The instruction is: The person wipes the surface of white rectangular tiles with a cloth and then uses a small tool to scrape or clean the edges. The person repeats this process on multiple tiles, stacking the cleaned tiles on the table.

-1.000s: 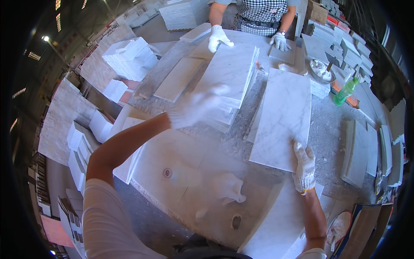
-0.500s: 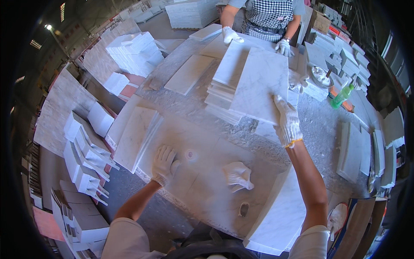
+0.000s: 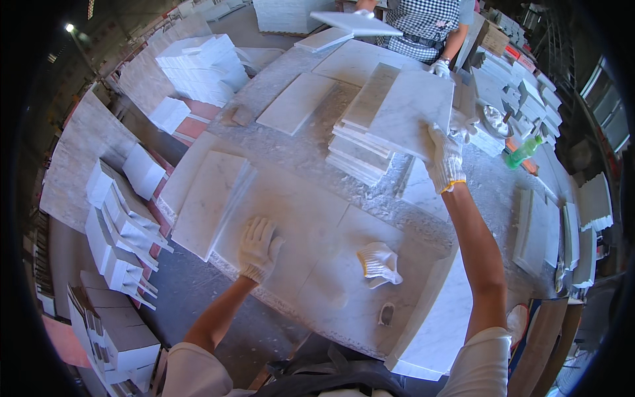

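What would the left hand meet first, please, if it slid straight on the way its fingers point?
The left hand would probably meet the flat tile farther up the table, passing just right of the near stack; the fisheye bend leaves that line a little unsure.

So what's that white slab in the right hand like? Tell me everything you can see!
The slab is flat, thin and four-cornered. It is white with faint grey streaks, and looks like marble. No crack shows on the part in view. It lies over the right side of a stack of pale slabs, out of line with them. The gloved right hand holds its near right corner, hiding that bit. Whether it rests fully on the stack is hard to tell.
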`<state>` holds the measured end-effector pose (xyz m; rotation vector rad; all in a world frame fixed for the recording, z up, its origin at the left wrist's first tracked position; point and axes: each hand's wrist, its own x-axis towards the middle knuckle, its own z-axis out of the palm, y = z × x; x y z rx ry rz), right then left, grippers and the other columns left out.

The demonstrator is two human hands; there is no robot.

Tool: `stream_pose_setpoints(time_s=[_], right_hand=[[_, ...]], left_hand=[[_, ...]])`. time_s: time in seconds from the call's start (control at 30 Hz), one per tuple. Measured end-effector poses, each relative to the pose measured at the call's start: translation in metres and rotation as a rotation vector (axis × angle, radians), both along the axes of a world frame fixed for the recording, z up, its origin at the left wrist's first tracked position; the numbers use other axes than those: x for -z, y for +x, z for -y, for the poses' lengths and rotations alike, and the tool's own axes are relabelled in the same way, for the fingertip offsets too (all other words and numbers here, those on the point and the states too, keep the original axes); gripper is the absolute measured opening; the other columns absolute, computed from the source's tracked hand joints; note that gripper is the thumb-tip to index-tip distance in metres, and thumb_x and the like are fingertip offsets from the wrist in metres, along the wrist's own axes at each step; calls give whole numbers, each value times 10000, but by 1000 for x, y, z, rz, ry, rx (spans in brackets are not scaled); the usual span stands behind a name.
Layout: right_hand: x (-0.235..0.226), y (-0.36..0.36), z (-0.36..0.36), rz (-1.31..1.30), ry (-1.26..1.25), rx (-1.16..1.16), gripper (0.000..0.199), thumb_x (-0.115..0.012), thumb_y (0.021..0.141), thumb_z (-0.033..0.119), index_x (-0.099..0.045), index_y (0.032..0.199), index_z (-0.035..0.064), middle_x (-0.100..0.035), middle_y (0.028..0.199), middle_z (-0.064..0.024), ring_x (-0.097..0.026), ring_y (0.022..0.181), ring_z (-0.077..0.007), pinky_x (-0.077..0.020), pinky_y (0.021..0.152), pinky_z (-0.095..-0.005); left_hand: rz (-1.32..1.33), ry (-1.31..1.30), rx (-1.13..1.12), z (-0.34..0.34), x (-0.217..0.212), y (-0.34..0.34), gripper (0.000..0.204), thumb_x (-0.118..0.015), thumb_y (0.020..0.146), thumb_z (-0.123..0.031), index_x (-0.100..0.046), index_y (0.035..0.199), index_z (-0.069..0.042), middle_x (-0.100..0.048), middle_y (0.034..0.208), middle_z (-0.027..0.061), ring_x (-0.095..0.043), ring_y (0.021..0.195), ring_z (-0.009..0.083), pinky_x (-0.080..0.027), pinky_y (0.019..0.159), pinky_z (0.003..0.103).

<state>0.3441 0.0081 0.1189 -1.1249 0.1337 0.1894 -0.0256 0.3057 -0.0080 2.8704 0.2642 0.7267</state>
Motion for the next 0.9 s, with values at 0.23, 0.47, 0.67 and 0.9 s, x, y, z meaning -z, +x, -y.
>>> stream_pose_setpoints(time_s=[0.23,0.47,0.67,0.9], right_hand=[[16,44,-38,107,-106,-156,530,-659,1013,405,-637,1371,14,-670,1271,-84,-617,1143,-211,-488,983,-373],[26,71,-71,2,-192,-175,397,-638,1045,358,-654,1333,84,-655,1289,-48,-619,1204,-237,-532,972,-466],[-2,88,-26,368,-1535,-387,559,-534,1023,495,-688,1260,13,-718,1195,-285,-715,1124,-391,-548,965,-465],[-63,54,55,1284,-1737,-161,420,-652,992,359,-660,1271,46,-707,1219,-239,-717,1066,-392,-580,875,-459]], left_hand=[[13,29,2,-1,-4,-1,410,-665,973,-282,-668,1260,10,-676,1291,219,-596,1285,438,-443,1143,530],[53,-3,-13,-3,-2,1,375,-678,962,-264,-687,1225,4,-692,1261,199,-622,1254,421,-463,1123,523],[104,-6,2,-5,0,0,346,-689,944,-246,-683,1199,-12,-688,1244,190,-628,1228,409,-485,1086,523],[94,-71,17,-11,10,-4,360,-660,986,-267,-675,1250,-23,-675,1309,194,-593,1291,424,-440,1148,511]])
